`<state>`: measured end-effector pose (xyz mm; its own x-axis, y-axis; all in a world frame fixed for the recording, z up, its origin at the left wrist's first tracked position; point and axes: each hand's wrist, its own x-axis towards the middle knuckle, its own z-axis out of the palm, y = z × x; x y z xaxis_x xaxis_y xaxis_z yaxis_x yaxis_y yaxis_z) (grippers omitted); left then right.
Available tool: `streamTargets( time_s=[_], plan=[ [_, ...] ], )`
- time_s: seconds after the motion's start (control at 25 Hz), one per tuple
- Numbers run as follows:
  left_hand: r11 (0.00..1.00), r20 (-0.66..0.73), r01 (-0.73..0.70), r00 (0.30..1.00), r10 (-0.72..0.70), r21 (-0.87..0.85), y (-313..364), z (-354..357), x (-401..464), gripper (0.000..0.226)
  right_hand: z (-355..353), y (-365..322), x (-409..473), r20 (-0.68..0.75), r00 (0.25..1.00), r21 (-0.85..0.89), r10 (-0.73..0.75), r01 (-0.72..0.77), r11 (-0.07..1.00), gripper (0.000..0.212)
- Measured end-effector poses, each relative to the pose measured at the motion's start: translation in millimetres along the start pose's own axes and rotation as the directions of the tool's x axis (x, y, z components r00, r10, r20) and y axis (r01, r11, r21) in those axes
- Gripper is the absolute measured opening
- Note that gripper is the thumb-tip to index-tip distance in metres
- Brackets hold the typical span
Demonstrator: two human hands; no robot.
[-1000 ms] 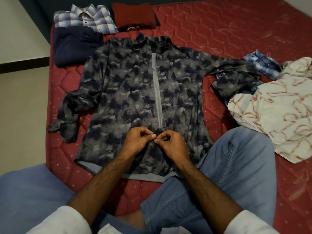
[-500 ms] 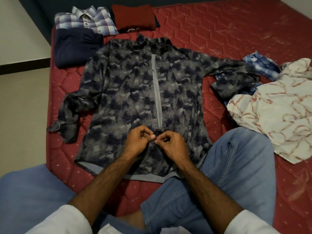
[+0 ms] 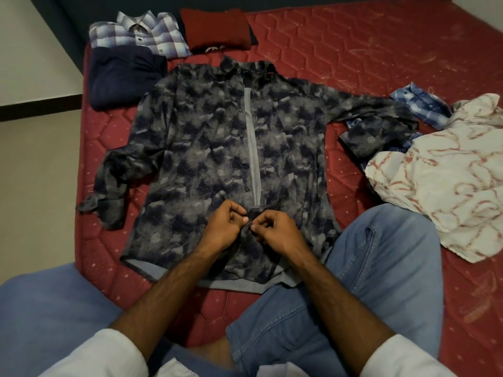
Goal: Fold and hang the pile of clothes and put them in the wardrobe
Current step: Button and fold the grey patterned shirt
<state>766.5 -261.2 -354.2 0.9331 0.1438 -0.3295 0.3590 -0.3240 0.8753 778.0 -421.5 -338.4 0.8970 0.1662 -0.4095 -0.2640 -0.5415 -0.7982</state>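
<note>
Left hand (image 3: 224, 228): pinched the placket edge of the shirt (image 3: 206, 170), fingers curled, thumb tip against the cloth.
Right hand (image 3: 275, 231): pinched the facing edge, fingertips almost touching the left's.
Shirt: lay flat on the mattress (image 3: 353, 50), spread out beyond both hands, collar far end, hem nearest the wrists.
Button: hidden under the fingers; fastened or not, impossible to tell.
Right sleeve: draped onto the pile (image 3: 446, 170) right of the right hand.
Checked shirt (image 3: 420, 104): partly buried beneath that pile.
Folded stack (image 3: 141, 42): far beyond the left hand; red piece (image 3: 217, 31) beside it, print mostly cut off.
Knee (image 3: 381, 268): covered the hem corner below the right hand.
</note>
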Motion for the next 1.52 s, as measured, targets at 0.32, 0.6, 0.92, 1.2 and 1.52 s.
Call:
streamTargets(
  time_s=[0.32, 0.6, 0.92, 1.2, 1.52],
  plan=[
    [0.910, 0.166, -0.241, 0.967, 0.194, 0.337, 6.7, -8.5, -4.7, 0.029, -39.5, -40.6, 15.9, 0.164, 0.983, -0.114, -0.081, 0.101, 0.988, 0.004],
    [0.838, 0.067, -0.346, 0.934, 0.351, 0.423, 20.6, -24.9, 31.9, 0.023, -46.3, -50.1, 57.6, 0.040, 0.998, -0.668, -0.041, 0.058, 0.741, 0.038],
    [0.736, 0.072, -0.259, 0.959, 0.276, 0.625, 37.1, -13.0, 70.4, 0.018, -36.1, -46.8, 51.7, 0.031, 0.985, -0.767, -0.169, 0.132, 0.628, 0.040],
    [1.000, -0.036, -0.005, 0.999, 0.006, 0.030, 43.8, -2.5, 67.4, 0.010, -52.4, -50.1, 54.9, -0.190, 0.971, -0.243, -0.143, 0.094, 0.965, 0.012],
    [0.934, 0.008, 0.074, 0.997, -0.076, -0.349, 35.0, 1.7, 62.1, 0.005, -30.8, -27.8, 78.1, -0.012, 0.997, 0.239, 0.071, -0.066, 0.969, 0.019]
  ],
)
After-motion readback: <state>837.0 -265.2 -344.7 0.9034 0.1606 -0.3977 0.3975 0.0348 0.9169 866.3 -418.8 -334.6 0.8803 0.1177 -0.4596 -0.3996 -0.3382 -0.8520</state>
